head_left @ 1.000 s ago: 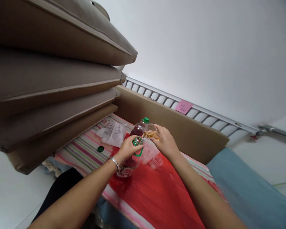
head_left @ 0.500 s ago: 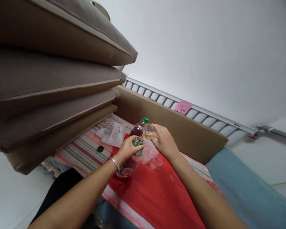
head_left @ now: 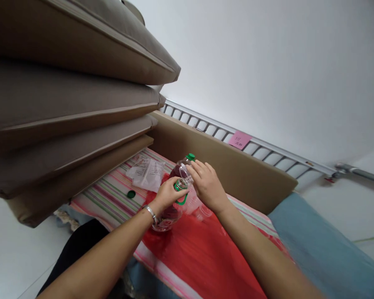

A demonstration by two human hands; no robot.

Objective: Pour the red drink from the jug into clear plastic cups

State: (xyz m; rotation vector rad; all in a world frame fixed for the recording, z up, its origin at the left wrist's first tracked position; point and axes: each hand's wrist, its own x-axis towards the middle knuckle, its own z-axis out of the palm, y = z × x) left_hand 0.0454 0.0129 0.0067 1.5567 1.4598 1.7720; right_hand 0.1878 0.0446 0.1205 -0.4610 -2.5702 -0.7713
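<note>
Head view: left hand (head_left: 165,194) is wrapped around the neck of an open bottle (head_left: 171,211), steadying it upright on the red cloth (head_left: 205,253). Right hand (head_left: 207,185) is clamped on a clear cup (head_left: 184,171) tipped over the bottle's mouth. A capped bottle (head_left: 183,164) stands just behind; a green cap (head_left: 131,194) lies left on the striped sheet (head_left: 109,195).

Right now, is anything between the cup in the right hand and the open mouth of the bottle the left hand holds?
Nothing visible. The right hand tips the clear cup right above the open bottle gripped by the left hand.
</note>
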